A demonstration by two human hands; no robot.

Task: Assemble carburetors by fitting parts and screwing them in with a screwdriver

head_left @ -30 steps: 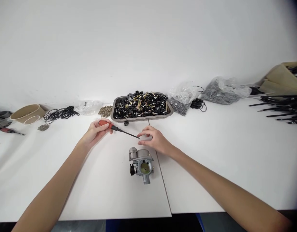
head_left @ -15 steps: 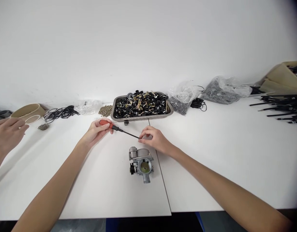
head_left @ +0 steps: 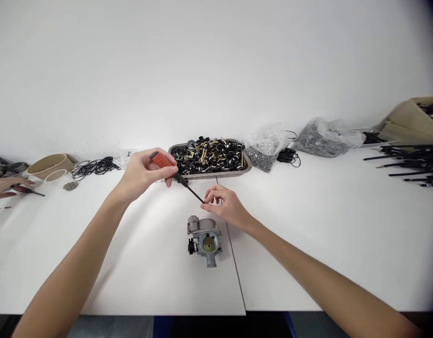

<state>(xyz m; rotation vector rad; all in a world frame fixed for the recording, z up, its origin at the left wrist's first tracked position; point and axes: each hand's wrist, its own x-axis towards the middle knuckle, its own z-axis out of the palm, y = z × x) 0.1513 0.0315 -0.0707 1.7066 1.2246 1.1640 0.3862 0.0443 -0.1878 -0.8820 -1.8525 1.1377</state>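
Observation:
My left hand (head_left: pixel 142 172) is closed round the red handle of a screwdriver (head_left: pixel 162 161), whose dark shaft slants down to the right. At its tip, the thumb and fingers of my right hand (head_left: pixel 221 202) are pinched together. Whatever sits between those fingertips is too small to make out. Just below my right hand, a grey metal carburetor (head_left: pixel 205 230) rests on the white table, its round bore with a brass-coloured plate facing me and a black fitting on its left side.
Behind my hands stands a metal tray (head_left: pixel 216 175) heaped with black and brass parts. Bags of small parts (head_left: pixel 264 152), black cords (head_left: pixel 96 167) and black hoses (head_left: pixel 410 164) line the wall. Another person's hand (head_left: pixel 5 187) holds a tool at far left, near a tan container (head_left: pixel 49 164).
My left hand has raised the screwdriver's handle, so the shaft stands steeper. My right hand stays at the tip. The other person's hand has moved lower and now shows a tool.

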